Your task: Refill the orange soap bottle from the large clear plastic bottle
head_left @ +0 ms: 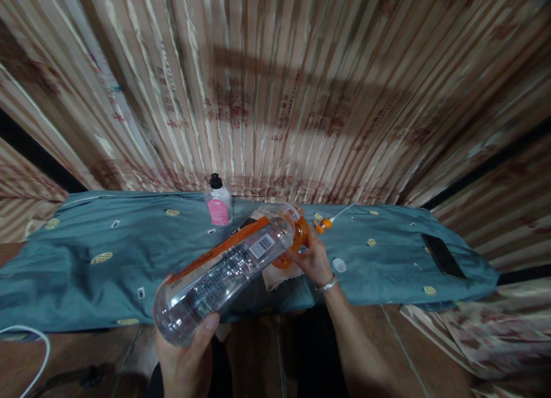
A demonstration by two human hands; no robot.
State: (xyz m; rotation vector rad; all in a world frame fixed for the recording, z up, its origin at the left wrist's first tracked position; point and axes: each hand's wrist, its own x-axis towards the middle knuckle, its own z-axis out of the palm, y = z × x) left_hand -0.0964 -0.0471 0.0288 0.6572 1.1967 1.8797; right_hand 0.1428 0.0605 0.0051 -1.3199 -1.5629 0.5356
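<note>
Above the green-covered desk (379,283), a large clear bottle (224,280) is slanting, its near-left base resting in the left hand's (185,355) curled fingers. That low hold is probably risking a roll, swinging the neck off the orange bottle (300,232) that the right hand's (317,265) fingers are closing around; any liquid could spill. Neither bottle is clearly showing its contents. A pink-labelled bottle (219,210) is standing capped, far left; a white cap (340,265) is lying right.
</note>
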